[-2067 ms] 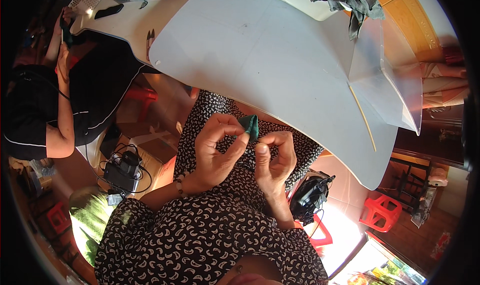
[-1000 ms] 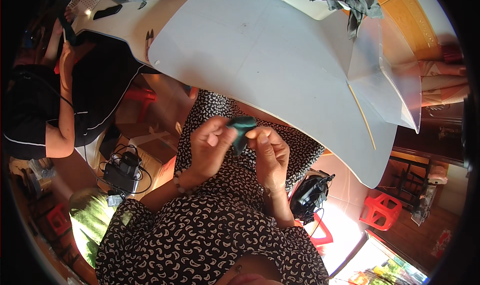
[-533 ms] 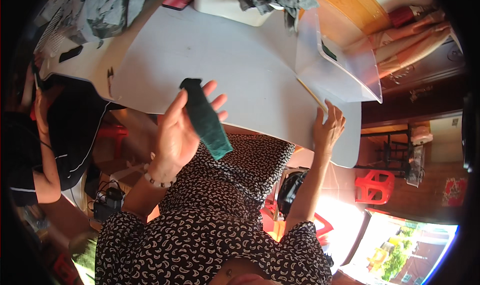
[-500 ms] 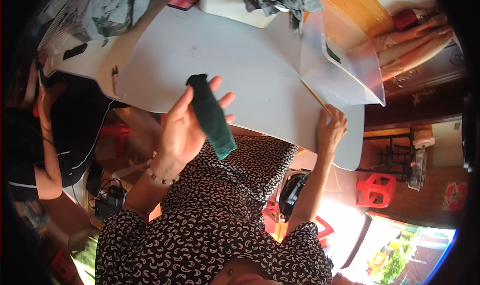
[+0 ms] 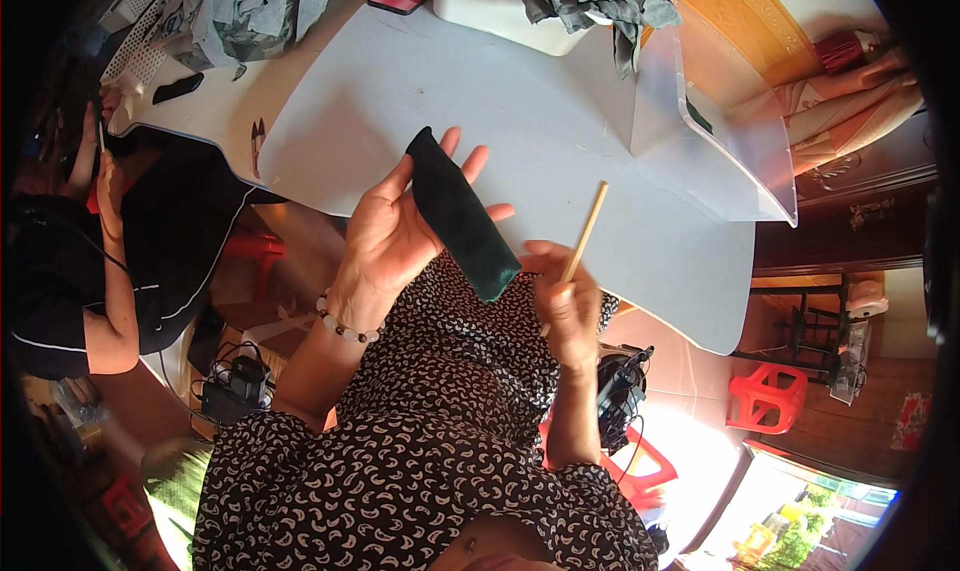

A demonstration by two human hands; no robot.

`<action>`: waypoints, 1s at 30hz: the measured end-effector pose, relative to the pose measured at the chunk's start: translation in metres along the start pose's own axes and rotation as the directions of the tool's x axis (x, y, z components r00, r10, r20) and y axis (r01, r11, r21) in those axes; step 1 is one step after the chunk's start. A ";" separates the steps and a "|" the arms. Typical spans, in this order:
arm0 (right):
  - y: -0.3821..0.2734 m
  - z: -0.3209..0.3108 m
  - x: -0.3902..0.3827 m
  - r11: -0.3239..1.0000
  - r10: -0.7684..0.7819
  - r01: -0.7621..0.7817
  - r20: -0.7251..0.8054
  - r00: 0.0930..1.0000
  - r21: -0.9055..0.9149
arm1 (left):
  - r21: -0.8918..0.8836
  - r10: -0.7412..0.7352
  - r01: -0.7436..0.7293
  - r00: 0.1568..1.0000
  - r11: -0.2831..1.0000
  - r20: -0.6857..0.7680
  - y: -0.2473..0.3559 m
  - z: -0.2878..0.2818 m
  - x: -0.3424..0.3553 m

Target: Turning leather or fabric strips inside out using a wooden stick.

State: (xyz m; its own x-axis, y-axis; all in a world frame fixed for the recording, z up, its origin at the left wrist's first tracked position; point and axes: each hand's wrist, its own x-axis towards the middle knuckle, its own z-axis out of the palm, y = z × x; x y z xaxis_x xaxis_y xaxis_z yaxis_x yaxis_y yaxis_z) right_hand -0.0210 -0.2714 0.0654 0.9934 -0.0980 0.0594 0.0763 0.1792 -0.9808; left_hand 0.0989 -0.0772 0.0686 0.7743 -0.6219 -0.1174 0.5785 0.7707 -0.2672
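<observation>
A pale tabletop (image 5: 560,151) fills the upper middle of the frame, with a clear plastic bin (image 5: 668,131) at upper right and a white tub (image 5: 500,21) at the top edge, grey cloth (image 5: 600,6) heaped over it. Near the centre is the left hand (image 5: 392,231) – palm up, fingers spread, thumb at the edge of a dark green fabric piece (image 5: 460,211), which lies slantwise across it, its lower end jutting out past the palm. Right of centre, the right hand (image 5: 570,311) pinches a thin tan stick (image 5: 587,227), tip pointing up, apart from the fabric. The step in hand looks like readying fabric and stick side by side – bringing them together would call for a firmer left hold and a steadily aligned stick
</observation>
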 end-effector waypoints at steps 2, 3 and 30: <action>-0.001 0.029 0.000 0.988 0.066 -0.066 0.006 0.998 0.137 | 0.004 -0.014 0.014 1.000 1.000 -0.009 0.002 -0.005 0.000; 0.004 0.031 -0.002 0.991 0.131 -0.130 -0.048 0.990 0.013 | 0.012 0.009 -0.009 1.000 1.000 -0.009 0.003 -0.009 0.000; 0.002 0.019 -0.002 0.993 0.073 -0.084 -0.121 0.990 -0.085 | 0.808 0.085 -0.472 0.844 -0.353 0.530 -0.006 -0.019 -0.028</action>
State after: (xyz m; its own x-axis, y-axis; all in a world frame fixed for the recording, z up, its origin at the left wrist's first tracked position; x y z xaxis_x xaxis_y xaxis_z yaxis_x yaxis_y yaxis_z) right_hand -0.0208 -0.2524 0.0671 0.9787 -0.2021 -0.0355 -0.0148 0.1030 -0.9946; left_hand 0.0692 -0.0669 0.0552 0.8383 -0.3858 0.3852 -0.3626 0.1333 0.9224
